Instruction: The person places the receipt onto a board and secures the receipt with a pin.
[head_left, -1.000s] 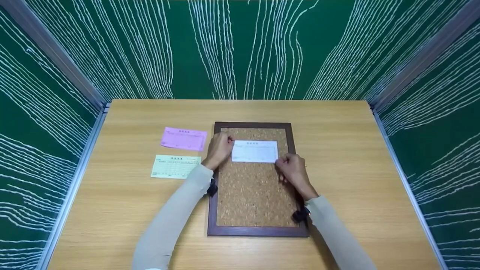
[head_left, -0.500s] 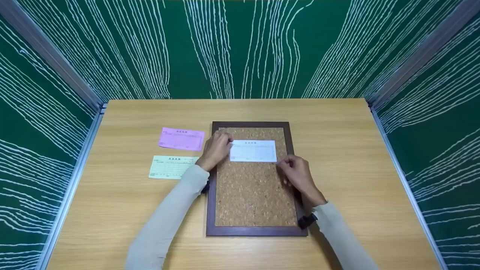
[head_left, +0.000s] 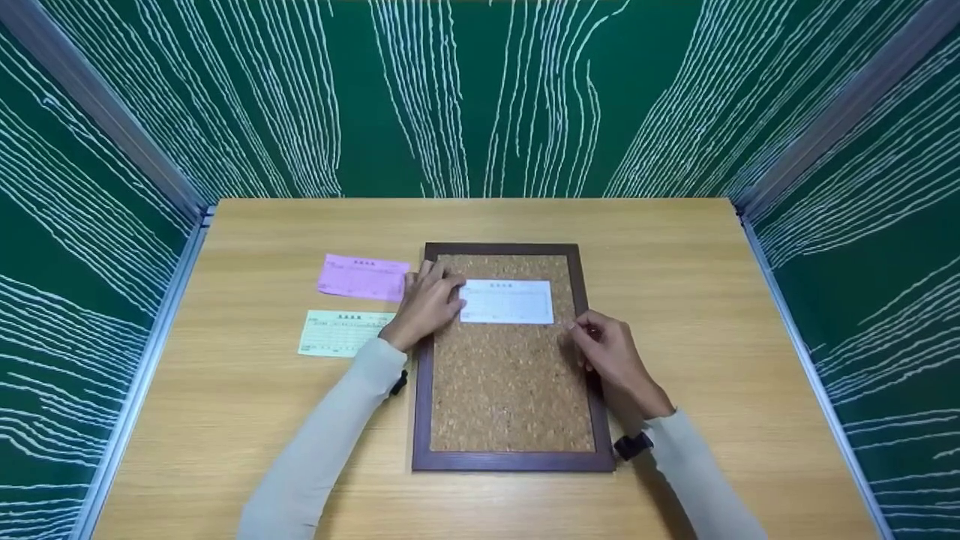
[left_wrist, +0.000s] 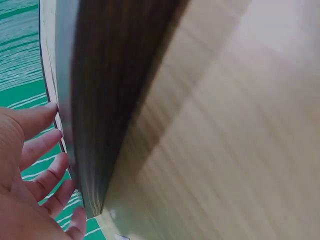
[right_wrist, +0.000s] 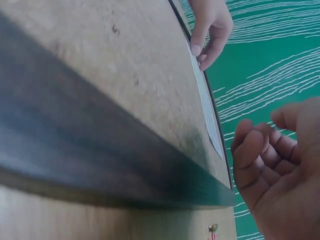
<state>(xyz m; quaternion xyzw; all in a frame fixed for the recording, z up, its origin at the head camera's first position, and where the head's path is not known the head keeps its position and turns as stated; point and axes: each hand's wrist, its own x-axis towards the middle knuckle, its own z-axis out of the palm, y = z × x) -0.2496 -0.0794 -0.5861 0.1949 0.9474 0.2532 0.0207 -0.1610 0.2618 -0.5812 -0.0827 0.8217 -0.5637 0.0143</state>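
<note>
A white printed slip (head_left: 506, 302) lies on the upper part of a cork board (head_left: 510, 390) with a dark brown frame. My left hand (head_left: 429, 304) is at the slip's left edge, its thumb and fingertips right by that edge. In the left wrist view its fingers (left_wrist: 47, 177) are apart and loosely bent. My right hand (head_left: 611, 349) hovers over the board's right frame, away from the slip's lower right corner. The right wrist view shows its fingers (right_wrist: 247, 152) loosely curled, nothing visible between them.
A pink slip (head_left: 362, 277) and a pale green slip (head_left: 341, 334), partly covered by my left arm, lie left of the board on the wooden table (head_left: 712, 300). In the right wrist view a small green and pink item (right_wrist: 213, 228) sits beside the frame. Green walls surround the table.
My right hand has come off the slip's lower right corner and drawn back to the right. My left hand has loosened and shifted slightly left, fingers spreading. The slip stays on the cork.
</note>
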